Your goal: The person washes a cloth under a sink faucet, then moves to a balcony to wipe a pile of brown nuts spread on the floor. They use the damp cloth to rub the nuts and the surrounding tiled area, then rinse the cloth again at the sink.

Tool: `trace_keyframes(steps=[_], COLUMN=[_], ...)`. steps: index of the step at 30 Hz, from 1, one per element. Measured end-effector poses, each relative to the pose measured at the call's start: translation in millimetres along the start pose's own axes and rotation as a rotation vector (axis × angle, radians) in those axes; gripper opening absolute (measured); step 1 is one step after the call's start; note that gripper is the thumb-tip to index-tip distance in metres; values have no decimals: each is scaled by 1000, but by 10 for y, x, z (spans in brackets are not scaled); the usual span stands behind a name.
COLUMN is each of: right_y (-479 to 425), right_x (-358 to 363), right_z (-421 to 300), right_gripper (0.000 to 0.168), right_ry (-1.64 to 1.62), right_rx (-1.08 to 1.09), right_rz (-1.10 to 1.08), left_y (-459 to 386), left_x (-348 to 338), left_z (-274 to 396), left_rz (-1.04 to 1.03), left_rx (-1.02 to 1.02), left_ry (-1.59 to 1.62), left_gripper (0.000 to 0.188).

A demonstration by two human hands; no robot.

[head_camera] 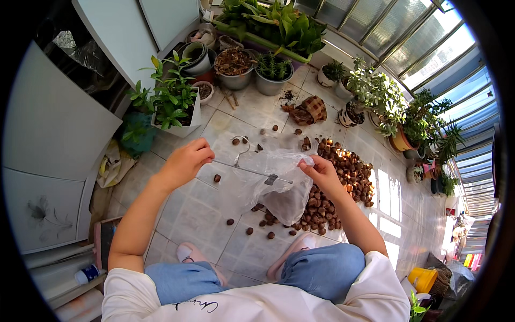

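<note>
My left hand (pixel 188 161) grips the left end of a metal clip hanger (pixel 235 165), whose hook points away from me. A dark clip (pixel 270 179) sits near the bar's right end. Between thumb and fingers of my right hand (pixel 323 172) is the rim of a clear plastic bag (pixel 281 201). The thin bag hangs behind and below the bar; whether the clip bites its film I cannot tell. Beneath and right of it lies a heap of chestnuts (pixel 322 209) on the tiled floor, partly hidden by the bag and my right forearm.
Loose chestnuts (pixel 249 231) dot the tiles near my feet. Beyond the heap lies a checked brown basket-like container (pixel 312 110) beside spilled soil (pixel 288 95). Potted plants (pixel 273 72) line the far and right sides. A white square planter (pixel 177 124) and cabinets (pixel 44 153) stand left.
</note>
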State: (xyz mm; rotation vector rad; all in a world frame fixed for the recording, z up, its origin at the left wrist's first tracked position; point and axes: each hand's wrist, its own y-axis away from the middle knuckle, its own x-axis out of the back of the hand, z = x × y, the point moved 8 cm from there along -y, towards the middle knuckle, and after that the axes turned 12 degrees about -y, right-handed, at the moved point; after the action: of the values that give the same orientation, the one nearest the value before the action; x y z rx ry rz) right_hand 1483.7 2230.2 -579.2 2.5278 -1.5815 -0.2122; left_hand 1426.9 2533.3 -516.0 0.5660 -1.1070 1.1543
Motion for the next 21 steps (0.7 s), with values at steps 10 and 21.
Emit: trace_keyframes(steps=[10, 21], right_y=[-375, -15], right_x=[-616, -367], right_z=[-11, 551], right_gripper=[18, 116], right_ry=[-166, 1397], right_rx=[-282, -76], right_rz=[-107, -319], left_y=[642, 1339], left_x=[-260, -182], left_z=[76, -317], left_rz=[-265, -74], left_rx=[88, 474], left_ry=[178, 625], left_gripper=[7, 7])
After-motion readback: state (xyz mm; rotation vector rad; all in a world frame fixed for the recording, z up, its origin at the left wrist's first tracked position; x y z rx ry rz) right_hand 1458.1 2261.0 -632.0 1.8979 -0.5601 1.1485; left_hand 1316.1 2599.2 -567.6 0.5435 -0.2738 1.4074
